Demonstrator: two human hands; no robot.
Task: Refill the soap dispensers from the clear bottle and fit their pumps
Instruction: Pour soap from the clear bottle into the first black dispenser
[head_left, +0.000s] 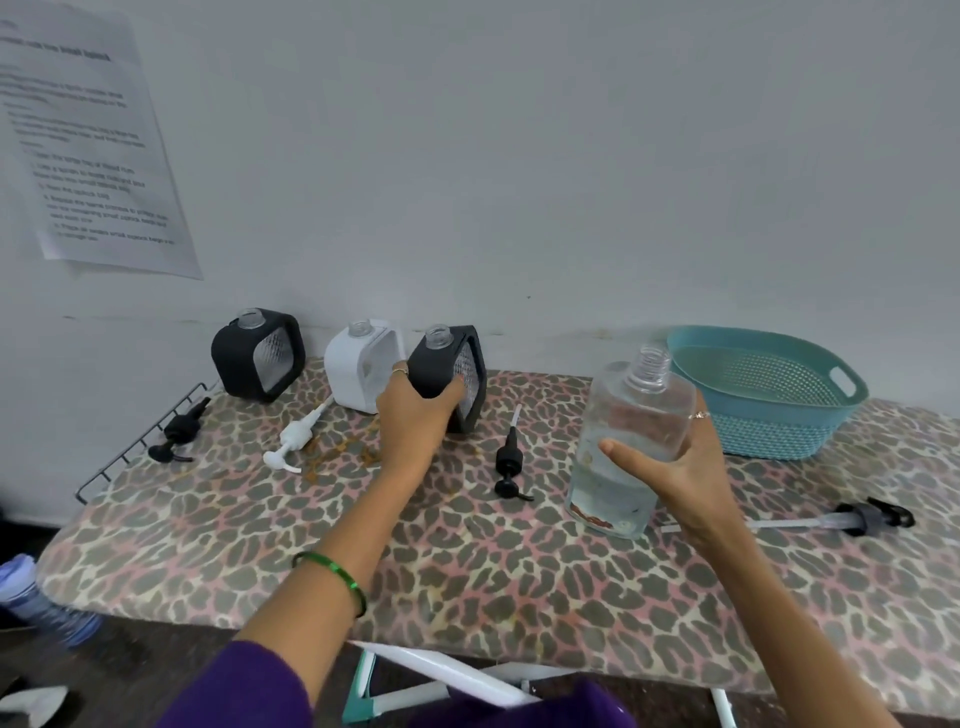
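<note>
On the desk (467, 571): three dispensers uncapped, pumps loose; left hand (415, 415) grips black dispenser (449, 379), right hand (670, 462) clear bottle (623, 441); filling pending

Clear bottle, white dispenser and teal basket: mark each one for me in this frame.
clear bottle (631, 415), head view, on its upper body above the thumb.
white dispenser (353, 371), head view, on its front face.
teal basket (779, 431), head view, on its perforated outer wall.
</note>
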